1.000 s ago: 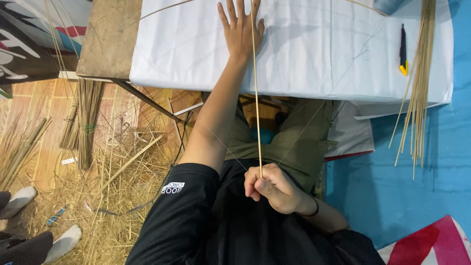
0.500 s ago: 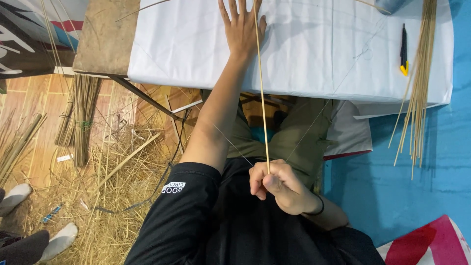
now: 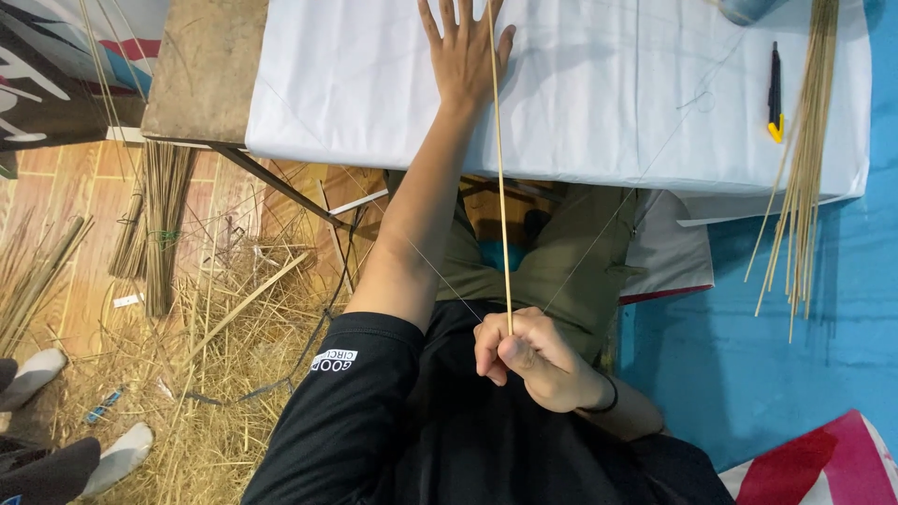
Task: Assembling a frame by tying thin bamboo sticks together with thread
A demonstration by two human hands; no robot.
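My left hand (image 3: pixel 465 51) lies flat, fingers spread, on a large white sheet (image 3: pixel 599 103) that covers the table. A long thin bamboo stick (image 3: pixel 499 168) runs from under that hand's edge down to my right hand (image 3: pixel 526 357), which is closed around the stick's near end close to my chest. Thin threads cross the sheet and hang toward my lap.
A bundle of thin bamboo sticks (image 3: pixel 804 150) hangs over the table's right edge beside a black and yellow utility knife (image 3: pixel 774 93). Straw and stick bundles (image 3: pixel 159 224) litter the wooden floor at left. Another person's white shoes (image 3: pixel 37 374) show at lower left. A blue mat (image 3: pixel 804 346) lies right.
The view has shifted slightly; my right hand with the stick's end sits a little lower and further right. My left hand stays pressed on the sheet.
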